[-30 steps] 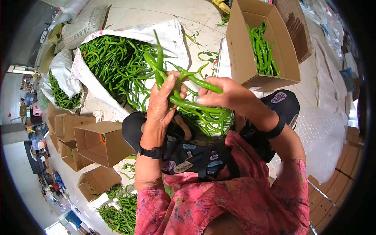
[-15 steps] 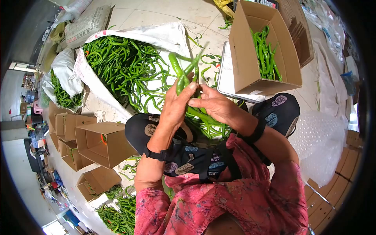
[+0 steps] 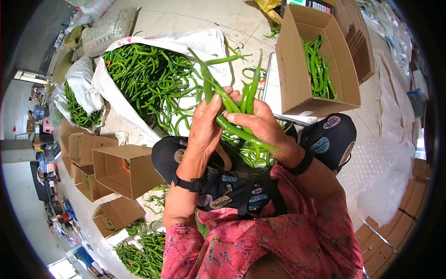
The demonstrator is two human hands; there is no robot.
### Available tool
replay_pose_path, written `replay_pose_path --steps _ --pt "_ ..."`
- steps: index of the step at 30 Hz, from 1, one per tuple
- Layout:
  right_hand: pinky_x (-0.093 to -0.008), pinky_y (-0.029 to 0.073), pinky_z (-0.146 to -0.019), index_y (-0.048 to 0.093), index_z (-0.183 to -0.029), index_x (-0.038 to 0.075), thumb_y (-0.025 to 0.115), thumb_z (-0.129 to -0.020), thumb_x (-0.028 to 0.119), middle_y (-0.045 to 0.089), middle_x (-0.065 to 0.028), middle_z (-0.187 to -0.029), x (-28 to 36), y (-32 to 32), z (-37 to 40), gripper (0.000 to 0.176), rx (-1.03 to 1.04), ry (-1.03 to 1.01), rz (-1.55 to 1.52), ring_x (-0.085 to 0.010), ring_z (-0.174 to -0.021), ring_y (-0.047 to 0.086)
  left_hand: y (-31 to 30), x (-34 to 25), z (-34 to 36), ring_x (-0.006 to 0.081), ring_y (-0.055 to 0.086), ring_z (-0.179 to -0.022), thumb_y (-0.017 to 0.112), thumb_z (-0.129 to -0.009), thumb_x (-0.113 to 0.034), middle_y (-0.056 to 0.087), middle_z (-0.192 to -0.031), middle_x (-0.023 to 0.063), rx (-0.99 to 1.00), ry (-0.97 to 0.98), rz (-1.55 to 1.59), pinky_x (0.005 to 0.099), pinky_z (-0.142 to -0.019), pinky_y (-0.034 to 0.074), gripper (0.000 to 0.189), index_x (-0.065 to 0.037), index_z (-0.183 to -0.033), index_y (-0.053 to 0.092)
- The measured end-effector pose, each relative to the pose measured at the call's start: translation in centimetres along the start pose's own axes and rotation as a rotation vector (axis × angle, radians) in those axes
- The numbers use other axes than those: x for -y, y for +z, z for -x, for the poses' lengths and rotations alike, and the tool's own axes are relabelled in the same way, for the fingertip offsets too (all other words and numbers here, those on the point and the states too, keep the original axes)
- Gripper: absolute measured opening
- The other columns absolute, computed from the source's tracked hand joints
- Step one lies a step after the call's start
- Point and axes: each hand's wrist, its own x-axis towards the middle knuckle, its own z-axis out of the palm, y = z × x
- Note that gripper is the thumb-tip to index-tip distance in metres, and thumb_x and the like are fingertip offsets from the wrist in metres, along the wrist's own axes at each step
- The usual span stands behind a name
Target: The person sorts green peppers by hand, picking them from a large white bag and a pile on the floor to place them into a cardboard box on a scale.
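Note:
Several long green peppers (image 3: 226, 100) are held between my two hands, above my lap. My left hand (image 3: 206, 122) has its fingers wrapped round some of them, their tips pointing up and away. Close beside it, my right hand (image 3: 262, 128) grips other peppers (image 3: 252, 95), its thumb lying across them. One curved pepper (image 3: 244, 134) lies beneath the right thumb, along the palm. Beyond the hands, a heap of green peppers (image 3: 144, 79) spills out of a white sack (image 3: 211, 42). More loose peppers lie below the hands, between my knees.
An open cardboard box (image 3: 297, 79) holding green peppers stands at right on a white platform (image 3: 272, 88). At left are several cardboard boxes (image 3: 144, 172) and another sack of peppers (image 3: 76, 86). Bubble wrap (image 3: 378, 172) lies at right; more peppers (image 3: 144, 253) lie at lower left.
The peppers in my hands have spread apart, with more of them showing between the fingers. My right hand has turned slightly and moved a little away from the left. The view has shifted slightly.

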Motion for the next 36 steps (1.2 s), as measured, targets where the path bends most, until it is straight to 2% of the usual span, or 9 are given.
replay_pose_path --steps 4,7,13,16,17,20,25,32,36 --pt "-0.0281 0.048 -0.087 0.062 -0.114 -0.004 0.060 -0.091 0.006 0.066 -0.0076 -0.107 1.5 -1.5 -0.4 0.026 -0.042 -0.045 0.116 -0.0137 -0.094 0.062 -0.9 -2.0 1.1 0.0198 0.063 -0.097 0.057 -0.098 -0.031 0.065 -0.108 0.0131 -0.120 -0.018 -0.117 0.0307 -0.081 0.055 0.040 0.002 -0.122 0.057" --pt "-0.0277 0.048 -0.083 0.060 -0.117 -0.003 0.061 -0.091 0.007 0.066 -0.0082 -0.103 3.1 -4.1 -0.3 0.028 -0.168 -0.107 0.002 -0.0137 -0.089 0.060 -2.6 -5.6 3.3 0.0041 0.042 -0.063 0.055 -0.099 -0.033 0.047 -0.074 -0.0036 -0.340 0.163 -0.102 0.0165 -0.049 0.032 0.040 -0.001 -0.123 0.056" --pt "-0.0256 0.045 -0.081 0.057 -0.120 -0.003 0.058 -0.092 0.011 0.063 -0.0067 -0.105 4.3 -6.4 1.1 0.031 -0.113 -0.042 -0.182 -0.0112 -0.088 0.055 -18.9 -17.2 12.9 0.0064 0.045 -0.058 0.055 -0.100 -0.026 0.050 -0.073 -0.0025 -0.894 0.501 -0.484 0.0216 -0.049 0.038 0.018 -0.009 -0.103 0.057" --pt "-0.0262 0.044 -0.082 0.054 -0.123 -0.003 0.058 -0.091 0.011 0.063 -0.0069 -0.106 3.8 -7.2 1.2 0.035 0.053 -0.033 -0.290 -0.0120 -0.089 0.056 -30.7 -21.2 21.8 0.0121 0.055 -0.069 0.056 -0.097 -0.028 0.060 -0.082 0.0031 -1.242 0.065 -1.033 0.0244 -0.061 0.045 0.031 -0.003 -0.116 0.059" --pt "-0.0262 0.044 -0.082 0.054 -0.123 -0.003 0.058 -0.091 0.011 0.063 -0.0069 -0.106 3.8 -6.9 1.3 0.035 0.053 -0.035 -0.294 -0.0120 -0.089 0.056 -42.4 -22.0 26.5 0.0165 0.062 -0.082 0.057 -0.096 -0.033 0.066 -0.097 0.0091 -1.282 0.137 -1.243 0.0278 -0.070 0.049 0.046 0.000 -0.128 0.055" --pt "-0.0285 0.044 -0.085 0.052 -0.125 -0.002 0.059 -0.091 0.013 0.062 -0.0072 -0.107 4.8 -4.3 2.3 0.038 -0.101 -0.030 -0.033 -0.0137 -0.091 0.057 -33.2 -19.4 23.7 0.0201 0.065 -0.094 0.056 -0.096 -0.034 0.066 -0.112 0.0123 -0.986 0.690 -1.526 0.0312 -0.079 0.050 0.054 0.002 -0.135 0.050" --pt "-0.0294 0.044 -0.092 0.056 -0.117 -0.002 0.064 -0.088 0.017 0.064 -0.0076 -0.105 5.4 -0.9 2.7 0.035 0.065 0.040 0.214 -0.0146 -0.100 0.058 -3.9 -11.9 10.1 0.0198 0.063 -0.107 0.060 -0.095 -0.030 0.062 -0.123 0.0178 -0.511 0.172 -0.499 0.0259 -0.083 0.049 0.057 0.001 -0.139 0.042" --pt "-0.0294 0.043 -0.091 0.057 -0.118 -0.002 0.063 -0.088 0.020 0.066 -0.0092 -0.107 4.7 -1.0 4.8 0.038 0.115 0.137 0.439 -0.0146 -0.097 0.058 2.6 -4.6 -0.9 0.0202 0.061 -0.083 0.061 -0.094 -0.014 0.060 -0.088 0.0083 0.055 0.022 0.208 0.0299 -0.071 0.053 0.032 0.003 -0.121 0.053" --pt "-0.0296 0.044 -0.087 0.053 -0.124 0.000 0.055 -0.095 0.021 0.061 -0.0107 -0.116 3.2 -4.2 5.0 0.036 0.031 0.029 0.083 -0.0167 -0.100 0.055 3.6 -6.2 2.4 0.0158 0.058 -0.077 0.054 -0.096 -0.013 0.059 -0.089 0.0072 -0.160 0.339 -0.195 0.0241 -0.059 0.044 0.021 -0.002 -0.114 0.054"
